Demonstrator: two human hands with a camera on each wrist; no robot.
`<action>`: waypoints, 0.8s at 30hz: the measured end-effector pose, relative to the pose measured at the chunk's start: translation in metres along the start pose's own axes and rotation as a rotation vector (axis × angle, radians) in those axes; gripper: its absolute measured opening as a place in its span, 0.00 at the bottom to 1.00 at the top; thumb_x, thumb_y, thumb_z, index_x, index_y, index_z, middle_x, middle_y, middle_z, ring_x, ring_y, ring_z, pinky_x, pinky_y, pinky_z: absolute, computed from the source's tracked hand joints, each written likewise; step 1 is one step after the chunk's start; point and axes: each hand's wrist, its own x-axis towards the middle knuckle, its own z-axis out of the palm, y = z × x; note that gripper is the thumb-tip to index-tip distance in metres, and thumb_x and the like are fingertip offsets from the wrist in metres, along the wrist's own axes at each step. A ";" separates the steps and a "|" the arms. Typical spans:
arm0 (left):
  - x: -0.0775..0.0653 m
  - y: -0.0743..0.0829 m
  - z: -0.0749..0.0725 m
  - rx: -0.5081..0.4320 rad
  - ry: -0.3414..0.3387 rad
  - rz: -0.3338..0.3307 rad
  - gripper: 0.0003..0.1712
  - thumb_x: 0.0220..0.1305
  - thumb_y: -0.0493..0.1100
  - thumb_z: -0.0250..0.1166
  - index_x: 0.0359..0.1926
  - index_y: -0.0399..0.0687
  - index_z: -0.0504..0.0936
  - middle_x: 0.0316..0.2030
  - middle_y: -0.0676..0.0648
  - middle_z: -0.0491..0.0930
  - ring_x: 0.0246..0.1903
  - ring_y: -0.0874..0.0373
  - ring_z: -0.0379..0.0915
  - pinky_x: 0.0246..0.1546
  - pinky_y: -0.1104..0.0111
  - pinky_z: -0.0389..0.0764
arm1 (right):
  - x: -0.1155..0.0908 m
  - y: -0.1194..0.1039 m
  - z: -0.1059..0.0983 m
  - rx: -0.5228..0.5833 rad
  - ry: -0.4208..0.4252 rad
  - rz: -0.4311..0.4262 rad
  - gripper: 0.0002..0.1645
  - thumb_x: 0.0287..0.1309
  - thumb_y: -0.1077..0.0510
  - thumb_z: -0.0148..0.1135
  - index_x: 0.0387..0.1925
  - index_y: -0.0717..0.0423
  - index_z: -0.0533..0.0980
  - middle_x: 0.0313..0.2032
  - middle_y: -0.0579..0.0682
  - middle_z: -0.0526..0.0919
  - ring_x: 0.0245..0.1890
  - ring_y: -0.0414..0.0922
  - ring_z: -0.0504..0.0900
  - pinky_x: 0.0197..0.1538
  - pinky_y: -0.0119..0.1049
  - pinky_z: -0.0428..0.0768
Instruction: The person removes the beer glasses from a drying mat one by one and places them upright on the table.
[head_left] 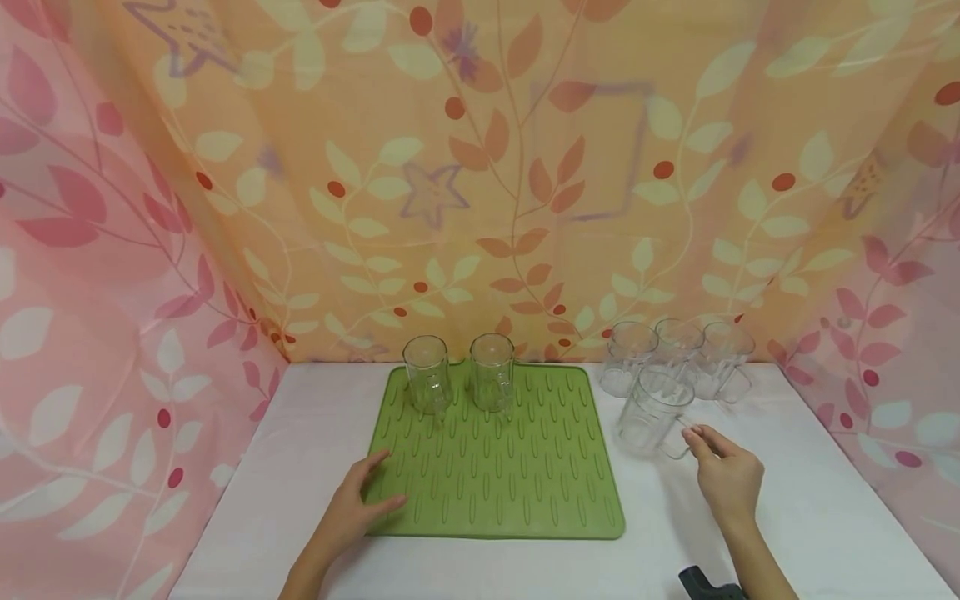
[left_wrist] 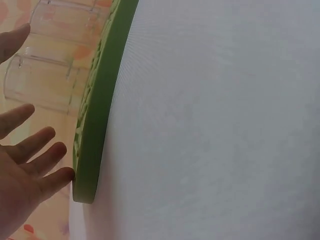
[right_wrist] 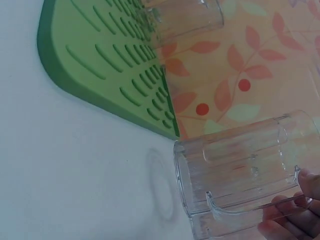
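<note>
My right hand (head_left: 729,477) pinches the handle of a clear glass mug (head_left: 654,412) to the right of the green ridged mat (head_left: 495,467). In the right wrist view this glass mug (right_wrist: 240,167) appears slightly off the white surface, with a ring-shaped shadow beside its base. My left hand (head_left: 351,504) lies by the mat's left edge with its fingers spread and holds nothing. Seen from the left wrist, the little finger touches or nearly touches the mat's edge (left_wrist: 95,135). Two glass mugs stand upright on the mat's far part, a left one (head_left: 427,375) and a right one (head_left: 492,372).
Several more glass mugs (head_left: 678,350) stand close together at the back right of the white table (head_left: 300,442). A patterned cloth (head_left: 510,167) hangs behind and at both sides. A black object (head_left: 705,583) shows below the right forearm at the bottom edge.
</note>
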 end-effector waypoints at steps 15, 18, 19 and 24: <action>-0.002 -0.006 -0.020 0.141 -0.033 -0.016 0.54 0.51 0.56 0.75 0.72 0.41 0.58 0.71 0.32 0.57 0.71 0.31 0.51 0.68 0.36 0.56 | 0.003 0.012 -0.001 -0.028 0.084 -0.032 0.14 0.51 0.65 0.71 0.39 0.71 0.84 0.24 0.08 0.69 0.24 0.08 0.69 0.23 0.10 0.69; -0.004 -0.007 -0.023 0.159 -0.042 -0.016 0.55 0.50 0.55 0.75 0.72 0.38 0.58 0.71 0.30 0.57 0.71 0.30 0.50 0.68 0.35 0.56 | 0.003 0.014 -0.001 -0.052 0.099 -0.044 0.13 0.52 0.64 0.71 0.39 0.71 0.84 0.27 0.30 0.85 0.24 0.07 0.68 0.23 0.10 0.69; -0.005 -0.007 -0.024 0.169 -0.046 -0.014 0.55 0.49 0.55 0.75 0.71 0.37 0.58 0.70 0.29 0.57 0.70 0.30 0.50 0.68 0.35 0.56 | 0.002 0.015 0.000 -0.060 0.101 -0.045 0.13 0.52 0.64 0.71 0.39 0.71 0.84 0.29 0.40 0.88 0.25 0.07 0.67 0.23 0.11 0.69; -0.009 -0.008 -0.025 0.229 -0.066 -0.022 0.57 0.47 0.53 0.77 0.70 0.32 0.59 0.69 0.26 0.59 0.69 0.27 0.52 0.67 0.35 0.58 | 0.001 0.018 0.000 -0.077 0.097 -0.032 0.14 0.55 0.64 0.69 0.40 0.72 0.83 0.37 0.70 0.85 0.24 0.06 0.65 0.21 0.11 0.68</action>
